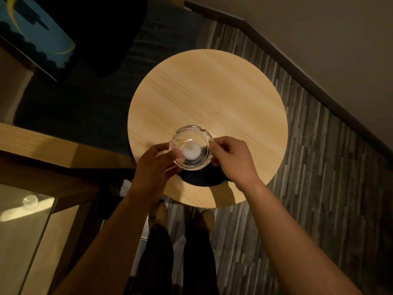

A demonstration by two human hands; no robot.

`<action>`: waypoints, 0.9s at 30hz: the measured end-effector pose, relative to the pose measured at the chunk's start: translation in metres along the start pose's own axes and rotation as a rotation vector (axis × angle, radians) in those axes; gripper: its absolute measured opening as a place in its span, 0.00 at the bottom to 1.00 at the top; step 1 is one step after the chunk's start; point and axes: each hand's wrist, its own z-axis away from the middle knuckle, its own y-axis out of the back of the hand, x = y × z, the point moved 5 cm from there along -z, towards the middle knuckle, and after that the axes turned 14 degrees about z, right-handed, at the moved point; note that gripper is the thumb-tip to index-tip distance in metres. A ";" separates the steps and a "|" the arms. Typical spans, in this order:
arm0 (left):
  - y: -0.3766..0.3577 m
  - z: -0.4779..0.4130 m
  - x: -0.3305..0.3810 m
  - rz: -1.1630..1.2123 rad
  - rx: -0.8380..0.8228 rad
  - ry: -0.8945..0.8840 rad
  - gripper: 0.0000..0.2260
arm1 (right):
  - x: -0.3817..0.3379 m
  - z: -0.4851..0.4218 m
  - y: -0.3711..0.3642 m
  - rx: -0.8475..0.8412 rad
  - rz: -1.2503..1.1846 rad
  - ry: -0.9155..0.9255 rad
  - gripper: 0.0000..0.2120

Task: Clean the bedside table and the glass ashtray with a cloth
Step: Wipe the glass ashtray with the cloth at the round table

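While the glass ashtray (191, 147) is lifted between both hands over the near part of the round wooden tabletop (212, 92), the step in hand looks to be wiping the glass, and it goes best if one hand steadies the rim while the other works the cloth around the bowl and into the rim notches, keeping the piece low over the wood in case it slips. Nearest, the left hand (154, 165) cups the ashtray's left side, its fingers curled under and partly visible through the glass, closed on the rim. The right hand (230, 158) pinches the right edge with bent fingers, narrow and closed on the glass; whether it also grips cloth I cannot tell. Just below the ashtray a dark cloth (202, 177) lies bunched on the tabletop's near edge, between the two wrists and partly under the right hand. Beyond the hands the pale wood stretches bare to its far rim, likely still to be wiped, with grey striped flooring (319, 167) past it
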 end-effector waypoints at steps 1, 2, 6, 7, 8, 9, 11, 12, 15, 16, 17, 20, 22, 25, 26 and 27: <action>0.003 0.006 -0.004 0.040 0.016 -0.003 0.17 | 0.008 0.005 0.000 0.001 -0.080 -0.017 0.09; 0.006 0.012 -0.008 0.066 0.025 -0.006 0.18 | 0.019 0.008 0.002 0.023 -0.075 -0.022 0.10; 0.010 0.029 -0.016 0.109 0.039 -0.018 0.19 | 0.059 0.007 0.000 -0.003 0.641 0.046 0.18; 0.011 0.030 -0.017 0.115 0.041 -0.022 0.18 | 0.065 0.008 -0.003 -0.044 0.731 0.033 0.18; 0.010 0.032 -0.016 0.124 0.039 -0.021 0.19 | 0.069 0.009 -0.006 -0.068 0.777 0.020 0.17; 0.010 0.033 -0.015 0.130 0.039 -0.021 0.22 | 0.069 0.009 -0.008 -0.072 0.811 0.019 0.14; 0.008 0.034 -0.012 0.117 0.033 -0.028 0.27 | 0.065 0.008 -0.007 -0.055 0.790 0.038 0.10; 0.007 0.035 -0.010 0.107 0.026 -0.034 0.28 | 0.063 0.009 -0.004 -0.060 0.664 0.039 0.11; 0.005 0.035 -0.004 0.091 -0.005 -0.058 0.30 | 0.045 0.021 0.010 -0.110 0.003 -0.034 0.14; 0.004 0.035 -0.002 0.087 -0.016 -0.064 0.29 | 0.038 0.028 0.015 -0.108 -0.150 -0.062 0.13; 0.004 0.035 0.000 0.088 -0.031 -0.066 0.26 | 0.032 0.034 0.020 -0.107 -0.275 -0.085 0.12; 0.000 0.036 0.003 0.130 -0.096 -0.049 0.19 | 0.013 0.046 0.033 -0.137 -0.609 -0.058 0.11; -0.004 0.036 0.006 0.160 -0.146 -0.029 0.20 | -0.001 0.051 0.041 -0.167 -0.730 -0.010 0.11; -0.012 0.037 0.012 0.128 -0.191 -0.034 0.22 | -0.018 0.054 0.048 -0.192 -0.761 0.042 0.10; -0.015 0.038 0.014 0.106 -0.198 -0.041 0.21 | -0.022 0.054 0.049 -0.201 -0.733 0.060 0.10; -0.018 0.039 0.015 0.082 -0.207 -0.049 0.20 | -0.026 0.054 0.049 -0.211 -0.682 0.084 0.10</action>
